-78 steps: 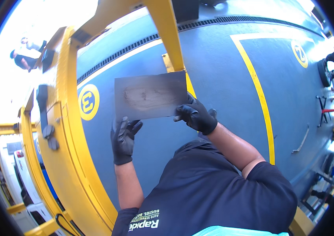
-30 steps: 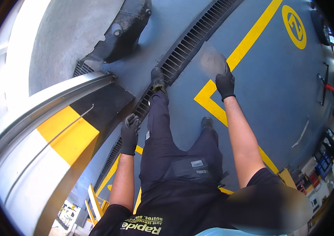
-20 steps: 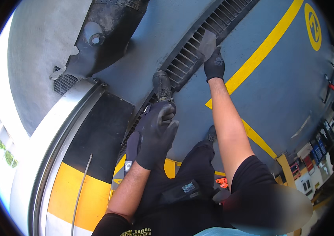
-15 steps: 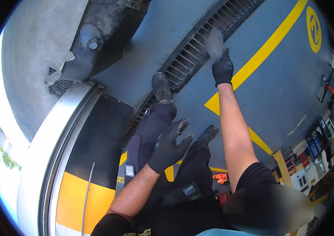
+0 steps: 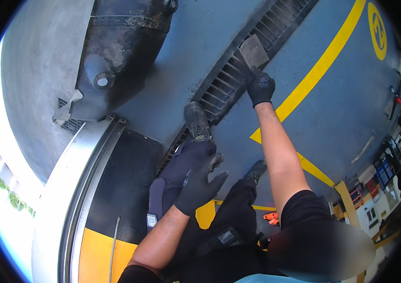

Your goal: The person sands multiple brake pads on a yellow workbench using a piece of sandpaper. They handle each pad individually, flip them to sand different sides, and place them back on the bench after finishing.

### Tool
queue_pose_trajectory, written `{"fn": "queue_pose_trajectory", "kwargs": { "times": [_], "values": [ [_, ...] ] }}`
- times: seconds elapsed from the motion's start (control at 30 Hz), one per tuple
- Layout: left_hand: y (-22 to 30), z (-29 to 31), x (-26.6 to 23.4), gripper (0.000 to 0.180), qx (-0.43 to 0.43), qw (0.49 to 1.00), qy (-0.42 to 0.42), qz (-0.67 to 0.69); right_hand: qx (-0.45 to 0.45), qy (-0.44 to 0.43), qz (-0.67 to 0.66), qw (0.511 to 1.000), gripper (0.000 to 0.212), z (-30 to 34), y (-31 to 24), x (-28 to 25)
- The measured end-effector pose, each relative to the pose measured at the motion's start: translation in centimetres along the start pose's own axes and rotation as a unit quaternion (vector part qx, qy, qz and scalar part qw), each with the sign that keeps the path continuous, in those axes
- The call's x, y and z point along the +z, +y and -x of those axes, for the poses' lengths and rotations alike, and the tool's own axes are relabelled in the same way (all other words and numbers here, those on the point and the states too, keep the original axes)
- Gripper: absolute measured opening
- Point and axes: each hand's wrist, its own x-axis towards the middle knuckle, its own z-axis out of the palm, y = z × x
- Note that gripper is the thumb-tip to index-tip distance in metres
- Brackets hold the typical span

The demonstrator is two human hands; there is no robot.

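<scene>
My right hand (image 5: 260,88), in a black glove, reaches out over the floor grate. It is closed on one end of a thin grey rectangular sheet (image 5: 254,51), whose exact kind I cannot make out. The sheet is held above the slotted drain grate (image 5: 217,89). My left hand (image 5: 201,186), also gloved in black, hovers over my thigh with its fingers apart and nothing in it. To the upper left is a large dark curved panel (image 5: 115,52), scuffed, with a round hole and a torn light edge.
A pillar or door frame with a black and yellow wall (image 5: 127,174) rises close on my left, a thin rod (image 5: 114,250) beside it. Yellow lines (image 5: 320,63) mark the blue-grey floor (image 5: 323,113). Tools and shelving (image 5: 382,174) stand at right; an orange object (image 5: 271,218) lies near my foot.
My right hand has shifted slightly left and nearer with the sheet, which now appears sharp and tilted. My left hand stays open, slightly lower. The whole view has shifted a little.
</scene>
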Motion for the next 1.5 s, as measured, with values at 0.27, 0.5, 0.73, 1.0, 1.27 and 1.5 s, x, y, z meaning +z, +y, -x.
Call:
{"fn": "queue_pose_trajectory", "kwargs": {
  "times": [0.27,0.5,0.73,1.0,1.27,1.5],
  "values": [
    [1.1,-0.7,-0.7,0.053,-0.010,1.000,-0.016,-0.023,-0.089,0.568,0.020,0.818,0.020,-6.0,8.0,-26.7],
    [0.9,-2.3,-0.5,0.053,-0.031,0.999,0.010,-0.029,-0.039,-0.123,0.035,0.991,0.026,2.2,-2.8,5.2],
    [0.9,0.1,2.5,0.039,0.098,0.992,0.051,-0.068,0.179,0.130,-0.242,0.945,0.030,17.6,2.2,-9.1],
    [8.1,5.5,10.1,0.081,0.182,0.973,0.091,-0.111,0.189,0.004,-0.616,0.765,0.021,40.6,17.4,-37.8],
    [38.3,19.4,32.2,0.045,0.161,0.951,-0.257,-0.059,0.112,0.201,-0.752,0.618,0.026,62.0,34.0,-57.3],
    [42.4,37.9,67.6,0.029,0.291,0.853,-0.413,-0.133,0.175,0.461,-0.669,0.556,0.018,84.4,53.0,-59.3]
  ]
}}
